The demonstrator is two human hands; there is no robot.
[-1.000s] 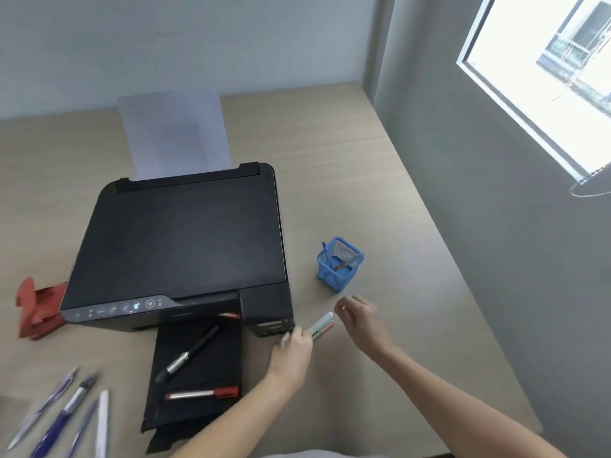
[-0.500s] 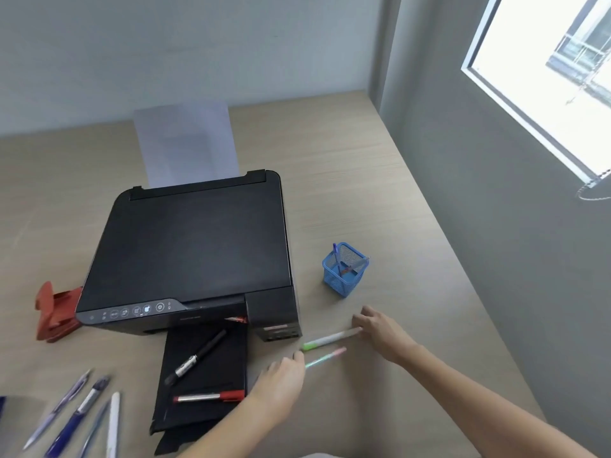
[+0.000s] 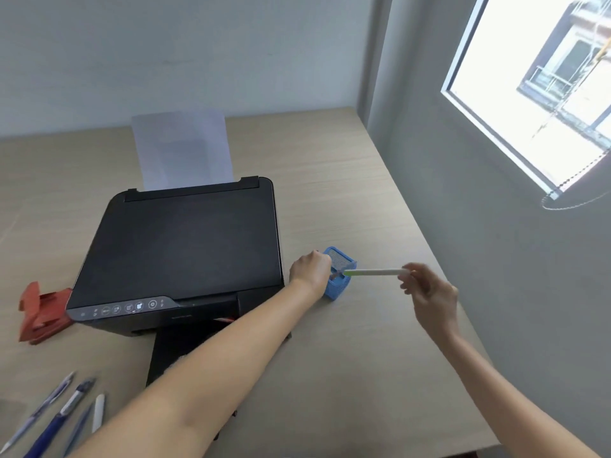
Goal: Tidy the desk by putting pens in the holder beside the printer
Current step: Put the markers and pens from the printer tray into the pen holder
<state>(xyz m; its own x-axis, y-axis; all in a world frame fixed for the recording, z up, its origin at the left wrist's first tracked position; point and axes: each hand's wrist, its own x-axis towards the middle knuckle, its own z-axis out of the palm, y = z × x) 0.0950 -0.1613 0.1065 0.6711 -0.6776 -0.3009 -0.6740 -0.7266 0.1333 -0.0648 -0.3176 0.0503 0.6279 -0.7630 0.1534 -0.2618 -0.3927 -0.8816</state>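
Observation:
The blue mesh pen holder (image 3: 342, 259) stands on the desk just right of the black printer (image 3: 185, 239). My left hand (image 3: 310, 269) is at the holder's left rim with its fingers closed. The pink-tipped pen it carried is mostly hidden, and a short dark bit shows inside the holder under the fingers. My right hand (image 3: 426, 292) pinches the end of a white pen with a green tip (image 3: 373, 272). That pen is level, and its green tip touches the holder's right rim.
Several blue and white pens (image 3: 62, 411) lie at the desk's lower left. A red object (image 3: 39, 312) sits left of the printer, with paper (image 3: 182, 150) in the rear feed. My left forearm covers the printer's output tray (image 3: 172, 352). A grey wall borders the desk's right edge.
Both hands lifted their pens off the desk and moved up to the holder. The left hand went to its rim, and the right pen's tip now meets it.

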